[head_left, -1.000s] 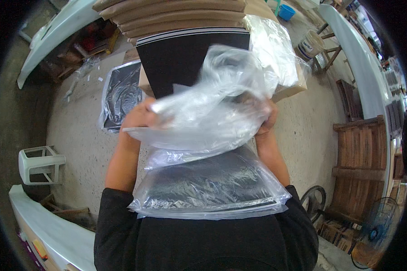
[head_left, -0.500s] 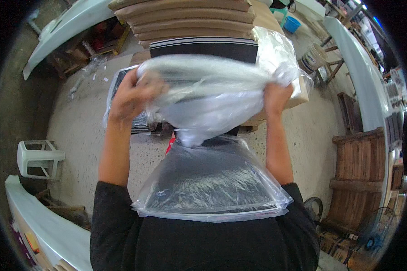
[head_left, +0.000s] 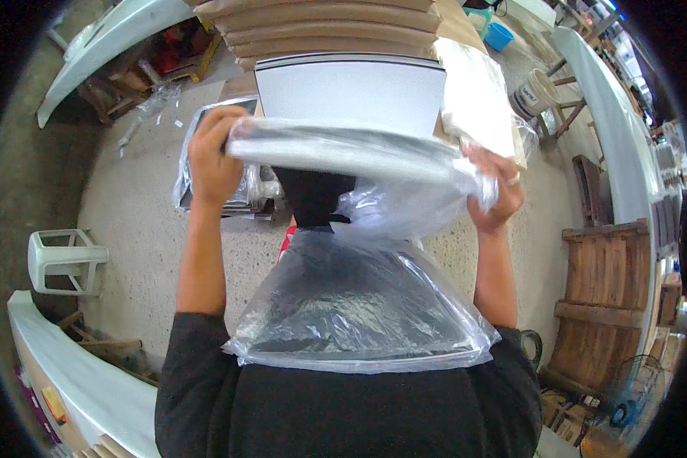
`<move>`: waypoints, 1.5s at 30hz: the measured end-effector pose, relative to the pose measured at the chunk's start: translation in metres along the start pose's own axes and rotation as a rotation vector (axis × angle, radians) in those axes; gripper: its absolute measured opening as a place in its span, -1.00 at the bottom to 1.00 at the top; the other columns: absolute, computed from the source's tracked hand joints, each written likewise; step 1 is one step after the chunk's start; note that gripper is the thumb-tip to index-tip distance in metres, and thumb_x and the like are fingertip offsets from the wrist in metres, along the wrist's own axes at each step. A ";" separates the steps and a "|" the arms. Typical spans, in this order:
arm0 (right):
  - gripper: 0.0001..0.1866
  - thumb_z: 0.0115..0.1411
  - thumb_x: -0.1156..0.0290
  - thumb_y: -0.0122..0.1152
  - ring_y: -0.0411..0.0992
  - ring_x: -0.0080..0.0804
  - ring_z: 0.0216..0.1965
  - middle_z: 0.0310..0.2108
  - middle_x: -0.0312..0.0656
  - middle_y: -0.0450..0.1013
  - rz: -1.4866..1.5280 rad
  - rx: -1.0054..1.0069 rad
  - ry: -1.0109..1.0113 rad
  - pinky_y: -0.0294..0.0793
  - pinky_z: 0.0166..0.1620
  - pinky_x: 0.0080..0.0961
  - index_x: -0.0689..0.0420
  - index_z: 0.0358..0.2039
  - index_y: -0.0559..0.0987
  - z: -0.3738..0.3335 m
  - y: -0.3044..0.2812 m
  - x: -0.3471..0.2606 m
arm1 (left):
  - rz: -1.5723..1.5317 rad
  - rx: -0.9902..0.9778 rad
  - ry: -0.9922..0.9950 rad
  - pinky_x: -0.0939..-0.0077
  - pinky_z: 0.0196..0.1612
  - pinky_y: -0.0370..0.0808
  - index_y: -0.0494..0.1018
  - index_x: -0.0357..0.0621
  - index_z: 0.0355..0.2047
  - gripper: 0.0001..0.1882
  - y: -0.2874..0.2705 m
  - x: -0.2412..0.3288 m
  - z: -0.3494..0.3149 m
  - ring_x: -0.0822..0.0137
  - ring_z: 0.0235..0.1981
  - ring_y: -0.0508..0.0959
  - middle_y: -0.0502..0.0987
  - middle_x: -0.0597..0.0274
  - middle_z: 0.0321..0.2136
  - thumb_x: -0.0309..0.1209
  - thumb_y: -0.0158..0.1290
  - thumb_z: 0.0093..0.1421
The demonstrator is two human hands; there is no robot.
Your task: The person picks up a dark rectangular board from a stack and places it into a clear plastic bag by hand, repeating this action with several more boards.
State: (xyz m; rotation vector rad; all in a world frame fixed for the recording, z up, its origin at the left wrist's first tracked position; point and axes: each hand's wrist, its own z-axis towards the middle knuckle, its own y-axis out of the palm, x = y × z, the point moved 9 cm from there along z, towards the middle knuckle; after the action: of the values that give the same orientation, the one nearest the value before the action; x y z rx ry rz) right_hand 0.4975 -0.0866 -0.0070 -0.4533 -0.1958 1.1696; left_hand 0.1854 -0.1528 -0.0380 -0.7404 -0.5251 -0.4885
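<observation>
Head view, only one. Left hand [head_left: 215,164] grips the left end of the clear plastic film [head_left: 343,149], fingers curled round it. Right hand [head_left: 496,187] has the other end bunched in its fingers; some blur, exact finger placement unclear. Hands wide apart, film stretched across between them and sagging loose on the right.

Changes: one second ago the hands were closer together and the film was a loose crumple. At half a second they were already well apart with the film spread broad; now it is drawn into a narrower, straighter band. For the work in hand, that reads as the loose plastic being brought under control — my judgement.

The bagged black panel [head_left: 359,305] lies against the person's front, its clear bag reaching past the panel's lower edge; that part looks much the same throughout, and neither hand touches it. Film trails down to its upper end; cannot tell whether it is the same bag.

Beyond the film, the top panel [head_left: 351,95] now shows pale where it showed black — swapped, uncovered or just glare, cannot tell. Brown stack [head_left: 328,34] behind it, folded white plastic [head_left: 473,99] just right.
</observation>
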 end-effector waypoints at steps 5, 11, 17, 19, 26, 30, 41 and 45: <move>-0.65 -0.04 0.47 0.14 0.21 -0.73 -0.76 -0.62 -0.34 0.39 1.321 -0.314 1.047 0.24 -0.67 -0.82 0.31 -0.20 0.42 -0.029 0.061 0.077 | -0.706 -0.583 -0.558 0.63 -0.28 0.33 0.46 -0.24 -0.32 -0.81 0.063 -0.054 -0.003 0.51 -0.44 0.41 0.48 0.33 -0.45 -0.43 -0.05 0.07; -0.81 0.11 0.24 0.00 0.14 -0.66 -0.73 -0.75 -0.44 0.16 1.713 -0.226 1.701 0.14 -0.63 -0.70 0.10 -0.45 0.41 -0.293 0.163 0.100 | -1.625 -0.140 -1.374 0.71 -0.64 0.21 0.28 -0.07 -0.58 -0.87 0.156 -0.189 -0.183 0.61 -0.76 0.14 0.19 0.45 -0.71 -0.41 -0.12 0.10; -0.76 0.05 0.23 0.05 0.33 -0.49 -0.35 -0.40 -0.29 0.40 0.951 -0.762 2.002 0.31 -0.27 -0.54 0.02 -0.27 0.45 -0.454 0.137 0.095 | -1.133 -0.516 -1.291 0.76 -0.62 0.17 0.34 -0.08 -0.45 -0.95 0.169 -0.195 -0.297 0.59 -0.69 0.21 0.29 0.44 -0.67 -0.42 -0.05 0.07; -0.74 0.03 0.23 0.09 0.32 -0.52 -0.34 -0.40 -0.30 0.40 1.040 -0.846 1.599 0.31 -0.25 -0.54 0.06 -0.28 0.45 -0.414 0.148 0.097 | -1.081 -0.510 -1.234 0.70 -0.50 0.26 0.35 -0.13 -0.44 -0.92 0.172 -0.195 -0.292 0.53 -0.60 0.30 0.35 0.39 -0.61 -0.42 -0.03 0.05; -0.69 -0.15 0.52 0.11 0.39 -0.36 -0.27 -0.33 -0.13 0.45 0.214 -0.813 1.075 0.33 -0.19 -0.44 0.21 -0.29 0.47 -0.221 0.101 0.159 | 0.031 -1.085 -0.527 0.57 -0.44 0.39 0.39 -0.25 -0.28 -0.58 0.143 -0.213 -0.208 0.45 -0.52 0.44 0.47 0.25 -0.51 -0.23 0.14 -0.09; -0.68 0.17 0.36 -0.14 0.35 -0.40 -0.17 -0.20 -0.14 0.40 0.755 -0.191 0.974 0.32 -0.15 -0.53 0.19 -0.09 0.38 -0.030 0.028 0.116 | -0.307 -1.117 -0.424 0.59 -0.32 0.37 0.41 -0.28 -0.32 -0.60 0.109 -0.020 -0.044 0.44 -0.39 0.42 0.46 0.19 -0.45 -0.21 0.12 -0.06; -0.37 0.18 -0.03 -0.38 -0.36 -0.29 0.24 0.22 -0.20 -0.22 1.213 -0.439 0.692 -0.33 0.19 -0.20 0.02 0.18 -0.10 0.016 0.113 0.007 | -0.433 -0.304 -0.057 0.51 -0.31 0.28 0.11 -0.30 -0.17 -0.26 0.122 0.093 -0.051 0.38 -0.34 0.28 0.24 0.11 -0.29 -0.11 0.24 -0.19; -0.49 0.16 0.20 -0.08 0.13 -0.45 0.01 -0.01 -0.13 0.17 1.425 -0.414 0.918 0.08 0.03 -0.55 0.22 0.04 0.16 -0.010 0.130 -0.014 | -0.698 -0.341 -0.393 0.59 -0.45 0.33 0.32 -0.36 -0.33 -0.63 0.133 0.060 -0.031 0.49 -0.50 0.36 0.40 0.24 -0.53 -0.32 0.14 -0.03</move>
State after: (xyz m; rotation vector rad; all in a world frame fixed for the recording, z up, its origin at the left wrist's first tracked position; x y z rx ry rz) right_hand 0.3869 -0.0615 -0.0720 -1.5866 0.8470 2.1342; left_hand 0.3176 -0.1036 -0.0873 -0.9819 -1.0978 -1.1114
